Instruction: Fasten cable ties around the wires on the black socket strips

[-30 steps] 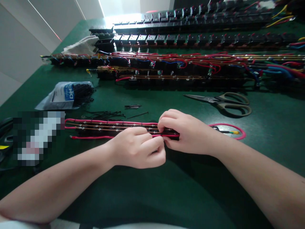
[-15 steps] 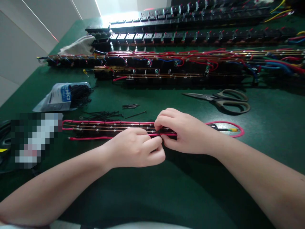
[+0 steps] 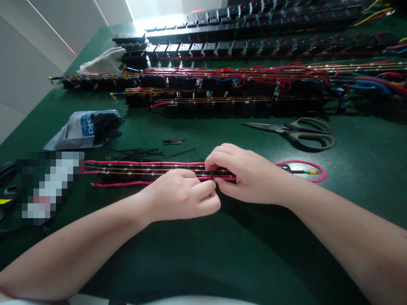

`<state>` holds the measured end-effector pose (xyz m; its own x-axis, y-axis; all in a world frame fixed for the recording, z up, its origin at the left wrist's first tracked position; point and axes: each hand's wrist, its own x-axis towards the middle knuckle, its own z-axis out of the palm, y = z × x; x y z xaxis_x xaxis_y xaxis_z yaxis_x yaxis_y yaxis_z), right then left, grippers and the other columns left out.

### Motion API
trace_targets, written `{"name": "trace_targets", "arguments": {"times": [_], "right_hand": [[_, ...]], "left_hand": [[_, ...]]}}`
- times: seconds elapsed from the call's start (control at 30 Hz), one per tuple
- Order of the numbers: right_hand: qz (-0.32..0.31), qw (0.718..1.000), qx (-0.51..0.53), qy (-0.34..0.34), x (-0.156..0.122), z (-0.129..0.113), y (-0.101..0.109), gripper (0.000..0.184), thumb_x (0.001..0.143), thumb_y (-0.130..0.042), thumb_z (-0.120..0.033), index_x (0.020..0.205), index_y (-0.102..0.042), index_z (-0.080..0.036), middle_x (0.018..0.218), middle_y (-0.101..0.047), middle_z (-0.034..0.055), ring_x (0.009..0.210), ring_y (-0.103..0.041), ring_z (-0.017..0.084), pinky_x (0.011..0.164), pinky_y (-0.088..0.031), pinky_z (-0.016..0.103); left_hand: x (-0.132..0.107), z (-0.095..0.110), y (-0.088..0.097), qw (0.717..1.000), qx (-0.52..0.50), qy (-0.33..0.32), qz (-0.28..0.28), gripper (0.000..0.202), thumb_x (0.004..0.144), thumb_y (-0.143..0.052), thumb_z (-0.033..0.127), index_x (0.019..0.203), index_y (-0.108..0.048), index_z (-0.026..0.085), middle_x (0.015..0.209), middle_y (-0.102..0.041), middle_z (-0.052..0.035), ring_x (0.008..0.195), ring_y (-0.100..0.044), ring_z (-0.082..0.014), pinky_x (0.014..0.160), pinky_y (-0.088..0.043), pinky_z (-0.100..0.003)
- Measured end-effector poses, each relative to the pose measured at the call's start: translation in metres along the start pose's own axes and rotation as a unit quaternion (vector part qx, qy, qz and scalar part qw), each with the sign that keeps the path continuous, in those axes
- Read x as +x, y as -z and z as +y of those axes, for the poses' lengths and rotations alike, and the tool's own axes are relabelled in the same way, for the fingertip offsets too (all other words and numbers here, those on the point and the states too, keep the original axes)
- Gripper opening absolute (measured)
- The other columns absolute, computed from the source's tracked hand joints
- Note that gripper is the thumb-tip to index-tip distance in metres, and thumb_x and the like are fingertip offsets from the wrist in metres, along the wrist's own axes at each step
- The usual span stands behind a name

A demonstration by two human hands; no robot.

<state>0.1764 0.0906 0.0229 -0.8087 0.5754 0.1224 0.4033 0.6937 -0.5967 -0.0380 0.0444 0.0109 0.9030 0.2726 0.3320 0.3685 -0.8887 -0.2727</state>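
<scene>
A long black socket strip with copper bars and pink-red wires (image 3: 143, 171) lies across the green table in front of me. My left hand (image 3: 181, 197) is curled closed at the strip's near edge, thumb and fingers pinched at a small black tie around the wires. My right hand (image 3: 244, 173) is curled over the strip just to the right, fingertips pinching the same spot. The pink wire (image 3: 305, 165) loops out past my right wrist and ends in a yellow-tipped lead.
Scissors (image 3: 295, 131) lie right of centre behind my hands. A bag of black cable ties (image 3: 85, 129) sits at the left, with loose ties (image 3: 140, 152) near it. Rows of wired strips (image 3: 238, 91) fill the back. A white cloth (image 3: 101, 61) lies far left.
Both hands stay pinched at the same spot on the strip; the fingers shift only slightly. The view has moved a little.
</scene>
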Motion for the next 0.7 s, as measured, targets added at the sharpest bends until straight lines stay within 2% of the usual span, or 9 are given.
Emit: {"name": "trace_targets", "arguments": {"times": [0.17, 0.47, 0.7], "right_hand": [[-0.003, 1.0, -0.009, 0.002, 0.0004, 0.0013, 0.0001, 0.017, 0.08, -0.059, -0.014, 0.096, -0.06, -0.021, 0.098, -0.066, 0.0078, 0.091, -0.057, 0.024, 0.068, -0.044, 0.033], [0.004, 1.0, -0.014, 0.017, -0.0005, 0.0015, -0.0011, 0.015, 0.081, -0.058, -0.013, 0.094, -0.061, -0.02, 0.096, -0.066, 0.0073, 0.091, -0.057, 0.023, 0.068, -0.043, 0.032], [0.0, 1.0, -0.009, 0.008, 0.0004, 0.0006, -0.0007, 0.016, 0.08, -0.058, -0.013, 0.094, -0.061, -0.02, 0.097, -0.066, 0.0075, 0.091, -0.057, 0.023, 0.068, -0.043, 0.032]], "left_hand": [[-0.0014, 0.0018, -0.0015, 0.998, -0.013, 0.018, 0.054, 0.011, 0.089, -0.061, 0.013, 0.082, -0.057, 0.02, 0.085, -0.07, 0.0033, 0.055, -0.05, -0.0096, 0.053, -0.041, -0.027], [-0.0022, 0.0023, 0.0031, 1.0, 0.007, -0.002, 0.005, 0.007, 0.092, -0.061, 0.013, 0.095, -0.061, 0.019, 0.102, -0.075, -0.0014, 0.062, -0.062, -0.0106, 0.056, -0.047, -0.027], [-0.0007, 0.0014, 0.002, 1.0, 0.019, -0.004, -0.001, 0.006, 0.092, -0.062, 0.012, 0.093, -0.062, 0.018, 0.096, -0.076, -0.0014, 0.065, -0.064, -0.0113, 0.057, -0.047, -0.027]]}}
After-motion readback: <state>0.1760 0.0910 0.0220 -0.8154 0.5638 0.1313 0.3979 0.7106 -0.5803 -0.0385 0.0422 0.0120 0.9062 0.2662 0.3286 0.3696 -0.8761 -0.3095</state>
